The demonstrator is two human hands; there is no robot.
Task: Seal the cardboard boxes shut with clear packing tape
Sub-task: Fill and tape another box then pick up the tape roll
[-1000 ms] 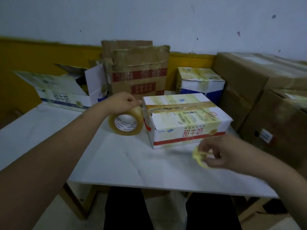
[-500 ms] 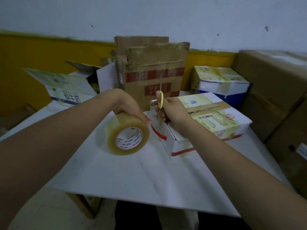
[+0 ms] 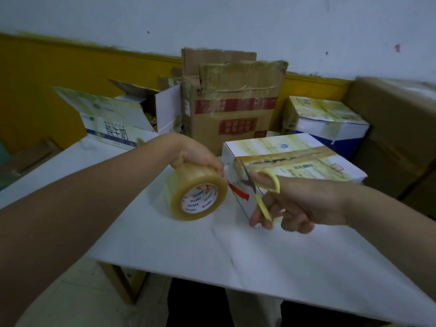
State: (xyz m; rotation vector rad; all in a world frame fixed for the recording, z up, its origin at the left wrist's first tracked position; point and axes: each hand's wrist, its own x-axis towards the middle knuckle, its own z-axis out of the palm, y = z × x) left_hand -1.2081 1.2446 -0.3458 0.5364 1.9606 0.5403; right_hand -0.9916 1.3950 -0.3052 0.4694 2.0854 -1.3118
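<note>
Left hand (image 3: 195, 154) gripping tape roll (image 3: 196, 192) over rim, on edge on surface (image 3: 212, 251); right hand (image 3: 295, 204) gripping scissors (image 3: 262, 190), blades parted at milk carton (image 3: 295, 159) end. Film likely thin, clingy; keeping taut advisable.

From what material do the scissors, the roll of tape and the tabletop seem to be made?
Scissors: yellow handles, probably plastic with a matte look; the dark thin blades look like metal.
Roll of tape: clear yellowish plastic film, glossy, wound on a white printed core, probably cardboard.
Tabletop: smooth white slab with faint grey veins, like marble or an imitation; which one cannot be told.
</note>
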